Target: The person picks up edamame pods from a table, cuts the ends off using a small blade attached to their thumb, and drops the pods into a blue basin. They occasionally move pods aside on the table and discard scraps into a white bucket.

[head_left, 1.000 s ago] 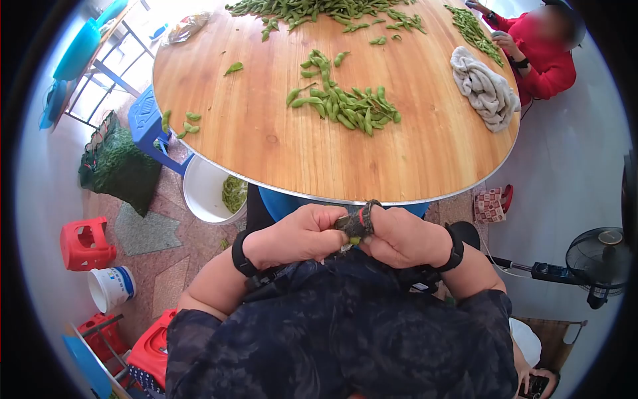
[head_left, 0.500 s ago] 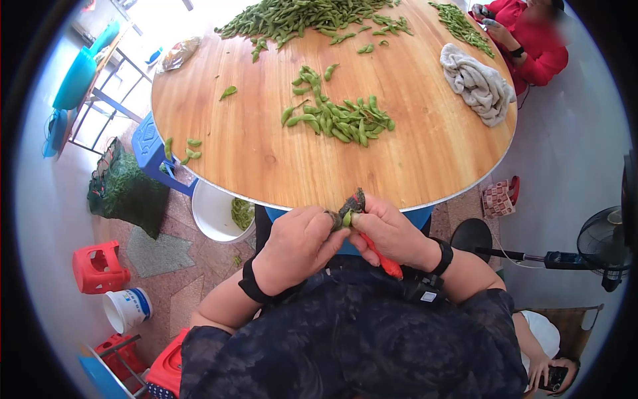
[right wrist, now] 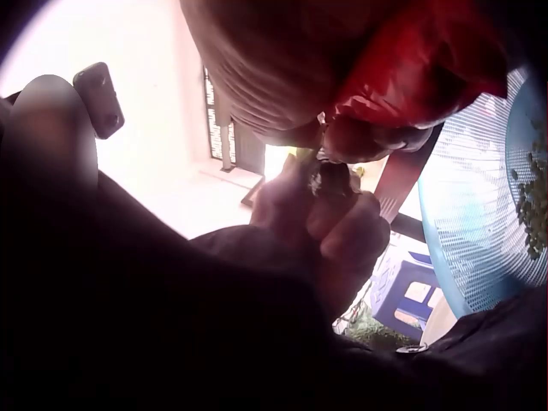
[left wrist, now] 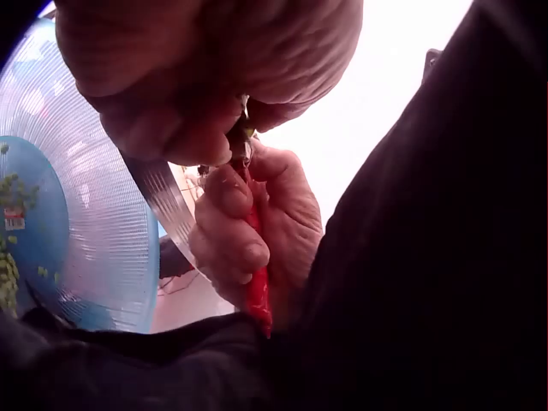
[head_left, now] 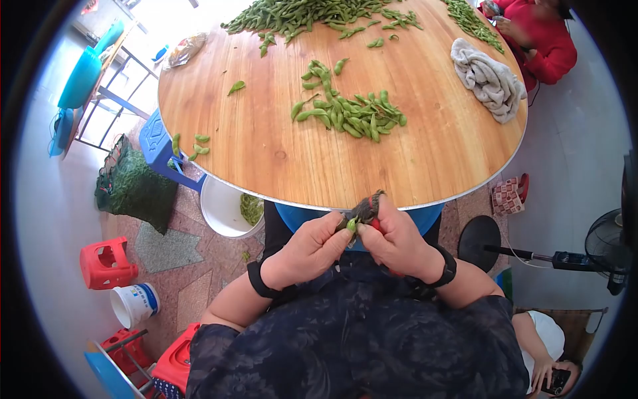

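Just past the table's near edge, both hands meet over a green soybean pod (head_left: 351, 225). My left hand (head_left: 307, 247) pinches the pod between thumb and fingers. The right hand (head_left: 401, 246) has its thumb right at the pod, with a dark wrapping (head_left: 367, 207) around its index finger side. Its curled fingers hold a shiny red tapered thing (left wrist: 259, 295), whose kind I cannot tell; its upper end is hidden in the grip. Below the hands is a blue ribbed basin (left wrist: 107, 180) with green beans (left wrist: 10, 274) in it.
On the round wooden table (head_left: 266, 179) lie a small pod pile (head_left: 359, 114), a large pile (head_left: 292, 18) and a grey cloth (head_left: 488, 80). A white bucket (head_left: 222, 213) with green scraps stands left, near a blue stool (head_left: 156, 143). A fan (head_left: 603, 243) stands right; a person in red sits beyond.
The hands were pressed tightly together a second ago, with little green showing; now the pod shows between the thumbs. The red thing, which hung out half a second ago, is mostly covered in the head view.
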The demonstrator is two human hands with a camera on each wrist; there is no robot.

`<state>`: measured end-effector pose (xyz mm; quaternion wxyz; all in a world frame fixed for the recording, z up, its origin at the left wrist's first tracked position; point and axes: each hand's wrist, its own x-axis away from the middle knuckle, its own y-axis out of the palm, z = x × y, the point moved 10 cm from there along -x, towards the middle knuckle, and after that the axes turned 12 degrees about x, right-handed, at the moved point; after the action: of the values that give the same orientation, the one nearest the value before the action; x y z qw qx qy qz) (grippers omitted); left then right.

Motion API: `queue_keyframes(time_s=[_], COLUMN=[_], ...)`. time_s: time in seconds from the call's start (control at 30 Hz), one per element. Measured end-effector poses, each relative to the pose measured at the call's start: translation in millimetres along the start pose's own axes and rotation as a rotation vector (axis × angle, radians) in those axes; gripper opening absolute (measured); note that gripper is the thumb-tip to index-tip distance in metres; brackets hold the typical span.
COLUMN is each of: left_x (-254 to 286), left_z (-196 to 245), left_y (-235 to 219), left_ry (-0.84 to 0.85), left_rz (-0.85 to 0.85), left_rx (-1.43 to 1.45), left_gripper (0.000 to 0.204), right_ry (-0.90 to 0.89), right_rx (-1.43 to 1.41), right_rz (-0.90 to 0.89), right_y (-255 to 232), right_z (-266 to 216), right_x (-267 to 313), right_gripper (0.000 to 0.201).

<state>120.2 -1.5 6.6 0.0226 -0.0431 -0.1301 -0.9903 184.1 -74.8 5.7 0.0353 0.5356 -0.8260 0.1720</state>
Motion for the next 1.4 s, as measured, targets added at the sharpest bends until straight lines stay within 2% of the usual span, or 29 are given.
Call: queue_keyframes(time_s=[0.03, 0.1, 0.2, 0.23, 0.3, 0.33, 0.37, 0.4, 0.43, 0.5, 0.57, 0.63, 0.7, 0.73, 0.77, 0.83, 0.9, 0.93, 0.97, 1.0, 1.03, 1.07, 1.1, 1.17, 1.2, 1.27, 1.3, 1.37, 1.4], left_x=[1, 4, 16, 25, 48, 62, 75, 90, 97, 117, 120, 119, 111, 106, 102, 67, 36, 23, 11, 1, -10, -15, -17, -22, -22, -27, -26, -25, -23], left_z=[-1, 2, 25, 31, 32, 29, 34, 26, 14, -4, 3, 20, 37, 37, 40, 18, 3, -7, -14, -15, -18, -19, -24, -27, -30, -27, -25, -18, -21], left_y=[0, -7, -21, -33, -71, -96, -118, -149, -173, -220, -224, -212, -188, -179, -170, -131, -80, -59, -39, -35, -17, 2, 4, 15, 16, 11, 13, 3, 3], left_ry=[-0.001, 0.039, 0.099, 0.186, 0.121, 0.141, 0.125, 0.100, 0.106, -0.062, 0.020, 0.098, 0.153, 0.171, 0.169, 0.061, -0.176, -0.274, -0.368, -0.372, -0.419, -0.464, -0.469, -0.438, -0.441, -0.343, -0.343, -0.292, -0.291], left_rz=[-0.001, 0.052, 0.117, 0.182, 0.349, 0.485, 0.593, 0.711, 0.713, 0.889, 0.920, 0.948, 0.901, 0.824, 0.830, 0.541, 0.343, 0.259, 0.170, 0.176, 0.052, -0.077, -0.078, -0.191, -0.191, -0.110, -0.106, 0.028, 0.034], left_rx=[0.001, -0.262, -0.353, -0.350, -0.457, -0.482, -0.641, -0.885, -0.885, -1.080, -1.113, -1.145, -0.905, -0.877, -0.865, -0.157, 0.199, 0.362, 0.521, 0.528, 0.664, 0.798, 0.801, 0.668, 0.667, 0.774, 0.771, 0.704, 0.702], left_gripper=[0.015, 0.015, 0.018, 0.020, 0.018, 0.017, 0.019, 0.018, 0.018, 0.018, 0.018, 0.018, 0.020, 0.019, 0.019, 0.022, 0.026, 0.028, 0.030, 0.030, 0.028, 0.027, 0.027, 0.023, 0.023, 0.020, 0.020, 0.016, 0.016], right_ry=[-0.130, -0.136, -0.186, -0.215, -0.263, -0.187, -0.109, -0.125, -0.129, -0.146, -0.206, -0.303, -0.315, -0.300, -0.282, -0.277, -0.393, -0.430, -0.430, -0.609, -0.786, -0.856, -0.850, -0.892, -0.890, -0.667, -0.669, -0.468, -0.281], right_rx=[0.186, 0.210, 0.330, 0.406, 0.538, 0.641, 0.738, 0.740, 0.744, 0.939, 0.961, 1.145, 1.120, 1.090, 1.058, 1.023, 1.072, 1.192, 1.187, 1.186, 1.180, 1.217, 1.215, 1.238, 1.236, 1.041, 1.037, 0.529, 0.401], right_rz=[0.149, 0.156, 0.215, 0.253, 0.272, 0.278, 0.285, 0.297, 0.299, 0.362, 0.371, 0.393, 0.402, 0.443, 0.477, 0.426, 0.305, 0.256, 0.243, 0.187, 0.132, 0.095, 0.094, 0.070, 0.072, 0.355, 0.356, 0.390, 0.230], right_y=[-11, -15, -38, -49, -71, -84, -95, -104, -109, -111, -101, -89, -93, -102, -109, -103, -76, -63, -57, -41, -27, -18, -19, -15, -13, -46, -45, -71, -64], right_z=[-12, -12, -26, -33, -36, -32, -28, -29, -32, -47, -52, -55, -57, -58, -58, -68, -81, -79, -80, -93, -101, -99, -98, -98, -93, -82, -79, -61, -46], right_x=[3, 6, 11, 14, 10, 3, -6, -19, -30, -51, -70, -80, -77, -71, -64, -46, -27, -18, -13, 0, 13, 21, 23, 32, 32, 21, 21, 13, 6], right_gripper=[0.020, 0.021, 0.024, 0.025, 0.023, 0.023, 0.023, 0.019, 0.019, 0.017, 0.018, 0.019, 0.019, 0.018, 0.018, 0.022, 0.030, 0.037, 0.037, 0.031, 0.026, 0.026, 0.026, 0.024, 0.024, 0.015, 0.015, 0.015, 0.014])
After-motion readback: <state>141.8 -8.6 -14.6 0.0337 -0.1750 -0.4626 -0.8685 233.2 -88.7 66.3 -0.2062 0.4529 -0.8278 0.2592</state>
